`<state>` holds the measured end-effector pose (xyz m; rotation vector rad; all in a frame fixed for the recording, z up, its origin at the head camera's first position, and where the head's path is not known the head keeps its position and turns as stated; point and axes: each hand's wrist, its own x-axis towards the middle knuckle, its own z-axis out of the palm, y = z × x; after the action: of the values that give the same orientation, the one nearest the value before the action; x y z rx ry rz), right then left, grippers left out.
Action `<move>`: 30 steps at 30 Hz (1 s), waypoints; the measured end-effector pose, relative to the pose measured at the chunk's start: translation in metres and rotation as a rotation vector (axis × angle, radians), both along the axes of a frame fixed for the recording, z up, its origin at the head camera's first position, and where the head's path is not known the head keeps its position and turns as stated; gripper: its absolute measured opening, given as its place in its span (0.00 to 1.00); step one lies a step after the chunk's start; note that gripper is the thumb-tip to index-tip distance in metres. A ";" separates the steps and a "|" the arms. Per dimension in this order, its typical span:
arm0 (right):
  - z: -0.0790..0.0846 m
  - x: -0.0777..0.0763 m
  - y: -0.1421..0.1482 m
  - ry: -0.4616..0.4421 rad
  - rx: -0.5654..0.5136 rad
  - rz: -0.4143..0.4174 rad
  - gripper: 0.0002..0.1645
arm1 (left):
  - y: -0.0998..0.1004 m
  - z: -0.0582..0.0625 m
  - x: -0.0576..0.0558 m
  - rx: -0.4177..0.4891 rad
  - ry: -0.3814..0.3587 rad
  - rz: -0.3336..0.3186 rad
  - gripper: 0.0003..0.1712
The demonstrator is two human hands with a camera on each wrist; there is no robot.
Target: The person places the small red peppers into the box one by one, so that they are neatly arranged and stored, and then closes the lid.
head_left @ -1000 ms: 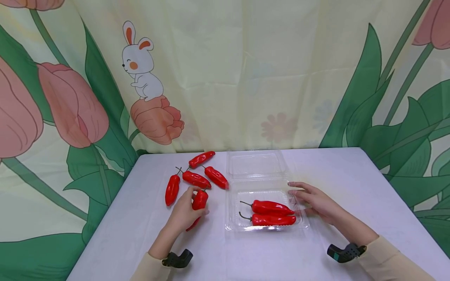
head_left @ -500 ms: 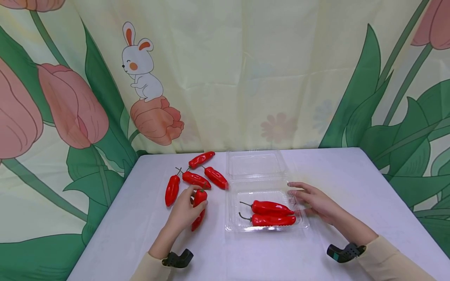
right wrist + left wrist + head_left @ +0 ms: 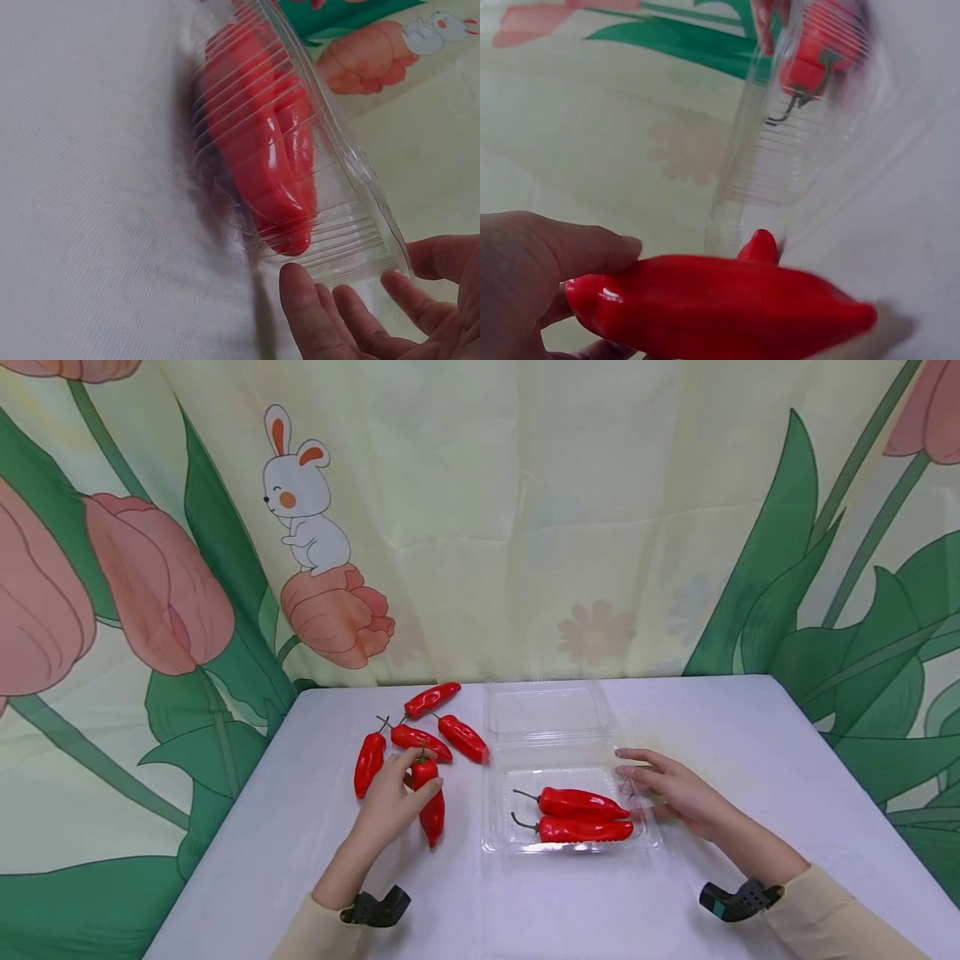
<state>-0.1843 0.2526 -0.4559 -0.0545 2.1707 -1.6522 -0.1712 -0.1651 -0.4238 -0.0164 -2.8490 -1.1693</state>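
My left hand pinches a red chili pepper near its stem end. The pepper's tip points down toward the table in the head view, and its glossy side fills the lower left wrist view. At the right side of a clear plastic clamshell box, my right hand rests with fingers loosely extended. In the right wrist view its fingertips lie against or close by the ribbed wall. Two red chili peppers lie side by side in the box, stems to the left.
Several loose red chili peppers, among them one at the left and one near the box, lie on the white tablecloth. The box's lid is folded back. A printed curtain hangs behind the table.
The pepper in my left hand has turned: its stem end now points up and away, with its tip swung to the right. My right hand and the box stay put.
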 end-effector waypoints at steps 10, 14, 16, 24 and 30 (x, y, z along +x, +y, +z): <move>-0.002 -0.001 0.001 0.001 0.010 0.000 0.39 | 0.001 0.011 -0.003 0.083 0.074 -0.011 0.30; -0.001 0.000 0.001 0.000 0.016 -0.002 0.39 | 0.002 0.015 -0.002 0.149 0.027 0.014 0.29; 0.000 0.000 0.001 0.000 0.018 0.000 0.39 | 0.002 0.018 -0.001 0.173 -0.005 0.025 0.28; 0.001 0.001 0.000 0.004 0.014 0.000 0.39 | 0.003 0.026 -0.002 0.226 -0.070 0.022 0.27; 0.000 0.001 -0.001 -0.004 0.005 -0.009 0.39 | 0.004 0.031 -0.004 0.350 -0.069 0.008 0.21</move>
<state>-0.1837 0.2521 -0.4557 -0.0394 2.1754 -1.6502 -0.1750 -0.1615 -0.3926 0.0533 -2.6530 -1.6777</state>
